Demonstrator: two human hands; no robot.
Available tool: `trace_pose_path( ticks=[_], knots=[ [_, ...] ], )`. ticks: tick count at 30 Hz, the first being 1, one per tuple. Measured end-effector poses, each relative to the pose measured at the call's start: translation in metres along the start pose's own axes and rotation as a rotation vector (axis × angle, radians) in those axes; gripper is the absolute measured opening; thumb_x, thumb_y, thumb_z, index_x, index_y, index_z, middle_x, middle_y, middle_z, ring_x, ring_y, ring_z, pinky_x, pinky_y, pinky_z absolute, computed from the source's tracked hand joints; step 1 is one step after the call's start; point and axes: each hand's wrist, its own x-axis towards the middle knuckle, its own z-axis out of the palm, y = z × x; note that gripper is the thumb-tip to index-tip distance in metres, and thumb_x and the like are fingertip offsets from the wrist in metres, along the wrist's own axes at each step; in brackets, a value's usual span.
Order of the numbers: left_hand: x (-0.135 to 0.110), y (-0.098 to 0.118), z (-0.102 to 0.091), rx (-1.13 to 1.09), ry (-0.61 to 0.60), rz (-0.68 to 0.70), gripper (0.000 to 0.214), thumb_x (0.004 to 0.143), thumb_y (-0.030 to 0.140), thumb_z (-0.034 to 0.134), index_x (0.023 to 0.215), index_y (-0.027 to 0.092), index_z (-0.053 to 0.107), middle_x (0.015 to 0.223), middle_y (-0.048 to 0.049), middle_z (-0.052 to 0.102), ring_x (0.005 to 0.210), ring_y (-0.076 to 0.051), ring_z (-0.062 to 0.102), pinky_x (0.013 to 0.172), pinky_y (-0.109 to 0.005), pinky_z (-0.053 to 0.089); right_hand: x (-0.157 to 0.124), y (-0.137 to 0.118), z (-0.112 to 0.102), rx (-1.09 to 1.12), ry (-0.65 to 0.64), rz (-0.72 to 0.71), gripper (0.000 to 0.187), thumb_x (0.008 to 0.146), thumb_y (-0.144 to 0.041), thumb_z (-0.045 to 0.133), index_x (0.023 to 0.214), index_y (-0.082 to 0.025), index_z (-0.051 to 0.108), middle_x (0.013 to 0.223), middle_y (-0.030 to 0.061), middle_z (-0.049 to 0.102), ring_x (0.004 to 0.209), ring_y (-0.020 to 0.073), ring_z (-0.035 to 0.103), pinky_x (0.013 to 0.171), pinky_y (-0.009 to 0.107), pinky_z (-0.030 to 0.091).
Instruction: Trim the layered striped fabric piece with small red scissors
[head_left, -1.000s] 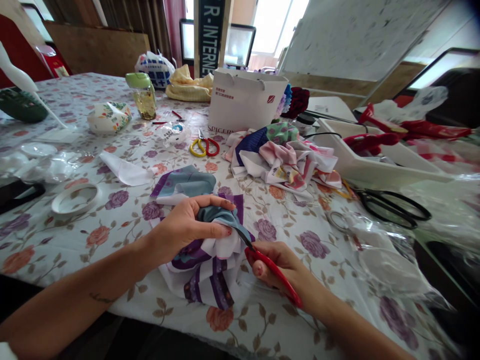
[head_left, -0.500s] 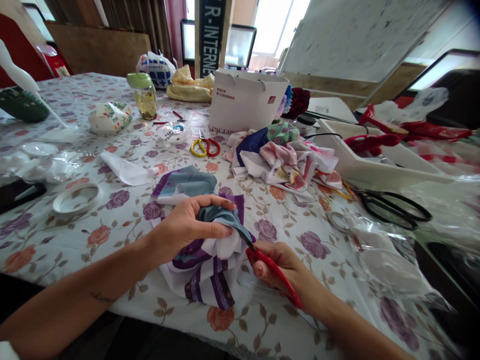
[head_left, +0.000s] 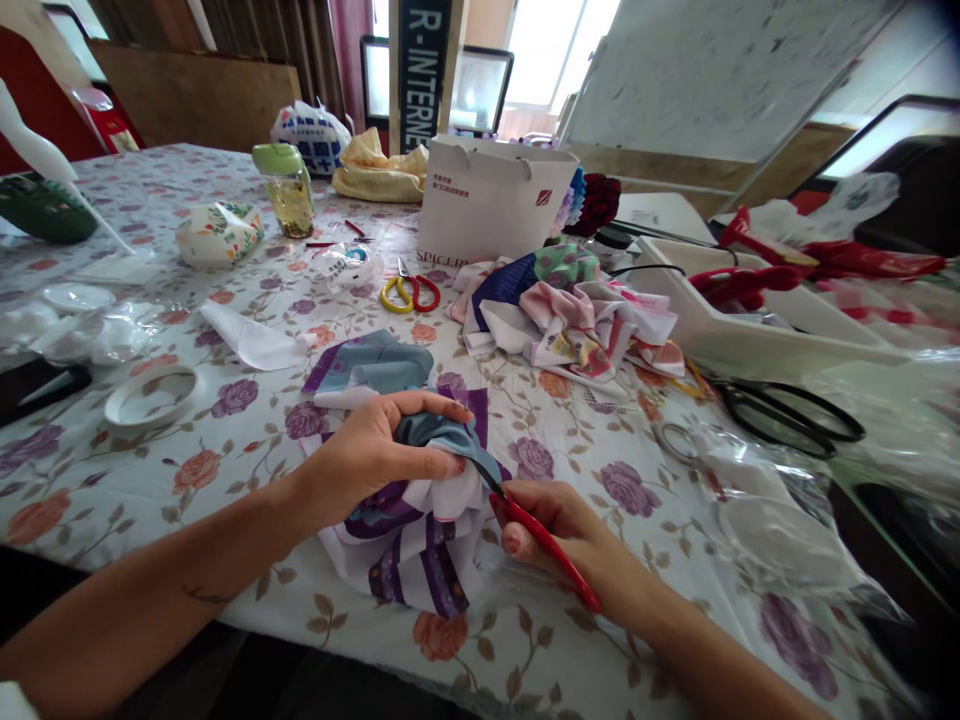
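Red-handled scissors point(head_left: 556, 550) are sitting, closely held, in the right hand's point(head_left: 589, 540) grip in the head view — their blades meeting the blue cloth point(head_left: 436, 430). The left hand point(head_left: 364, 452) is pinching that cloth over the flower-patterned counter point(head_left: 247, 440) — yellow-and-red scissors point(head_left: 412, 286) are lying farther back.

Single head-worn view, facing forward and down, close above a flowered tablecloth point(head_left: 592, 432)

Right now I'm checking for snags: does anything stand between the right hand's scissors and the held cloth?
Nothing visible does: the red-handled scissors in the right hand meet the blue-grey fabric pinched by the left hand. The fabric's underside is hidden.
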Motion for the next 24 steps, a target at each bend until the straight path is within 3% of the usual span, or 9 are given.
trace_pose_path(
  ticks=[24],
  knots=[
    [-0.0019,0.0016,0.0007,-0.019,-0.012,-0.028,0.037,0.064,0.01,0.083,0.097,0.018,0.071,0.07,0.0021,0.07,0.062,-0.008,0.062,0.063,-0.018,0.048,0.001,-0.0019,0.0033,0.006,0.005,0.005,0.055,0.075,-0.062,0.071,0.059,-0.019,0.04,0.055,-0.008,0.028,0.05,0.0071,0.02,0.045,0.025,0.015]
  ],
)
